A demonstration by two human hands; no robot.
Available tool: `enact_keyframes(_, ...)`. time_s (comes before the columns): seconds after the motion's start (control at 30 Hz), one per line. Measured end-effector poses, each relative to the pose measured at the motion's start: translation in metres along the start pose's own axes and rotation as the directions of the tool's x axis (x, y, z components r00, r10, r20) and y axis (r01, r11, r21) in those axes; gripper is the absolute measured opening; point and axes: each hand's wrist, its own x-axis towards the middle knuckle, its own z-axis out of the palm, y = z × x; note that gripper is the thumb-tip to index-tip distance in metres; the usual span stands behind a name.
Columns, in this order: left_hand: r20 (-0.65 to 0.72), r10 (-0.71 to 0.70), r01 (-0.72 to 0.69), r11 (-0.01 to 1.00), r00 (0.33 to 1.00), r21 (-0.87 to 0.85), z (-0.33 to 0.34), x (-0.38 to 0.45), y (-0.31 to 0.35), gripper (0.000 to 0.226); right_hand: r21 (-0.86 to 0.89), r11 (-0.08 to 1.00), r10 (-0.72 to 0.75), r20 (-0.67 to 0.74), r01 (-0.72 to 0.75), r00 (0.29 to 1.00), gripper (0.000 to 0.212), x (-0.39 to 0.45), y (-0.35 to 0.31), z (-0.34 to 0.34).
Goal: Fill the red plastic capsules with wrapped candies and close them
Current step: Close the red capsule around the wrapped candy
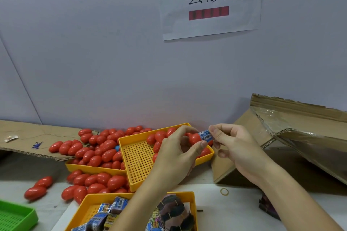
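Red capsule (pixel 194 139) pinched in left hand (pixel 176 157), right hand (pixel 234 146) pinching blue candy (pixel 206 135) at its mouth.

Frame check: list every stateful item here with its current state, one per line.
Left hand: grips red capsule half.
Right hand: pinches blue wrapped candy.
Red capsule half: open, candy partly in.
Blue wrapped candy: sticking out.
Tilted yellow tray: partly filled.
Cardboard box: tipped, open.

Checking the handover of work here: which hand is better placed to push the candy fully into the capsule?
The right hand: it pinches the blue wrapped candy, whose end sits at the mouth of the red capsule half. The left hand grips that half, steadying it.
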Motion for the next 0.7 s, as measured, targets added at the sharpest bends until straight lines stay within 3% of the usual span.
enact_keyframes(0.37, 0.01, 0.021, -0.022, 0.999, 1.0, 0.032, 0.0, 0.0, 0.0, 0.033, -0.226, 0.961, -0.173, -0.041, 0.16, 0.984, 0.022, 0.0, 0.001, -0.001)
enact_keyframes(0.53, 0.005, 0.003, -0.003, 0.999, 1.0, -0.051, 0.001, 0.0, 0.0, 0.03, -0.18, 0.966, -0.198, -0.056, 0.185, 0.979, 0.035, -0.002, -0.001, -0.002)
enact_keyframes(0.7, 0.054, -0.033, 0.043, 0.981, 0.998, -0.189, -0.001, 0.001, 0.002, 0.035, -0.201, 0.956, -0.197, 0.094, 0.213, 0.976, 0.042, -0.004, 0.0, -0.009)
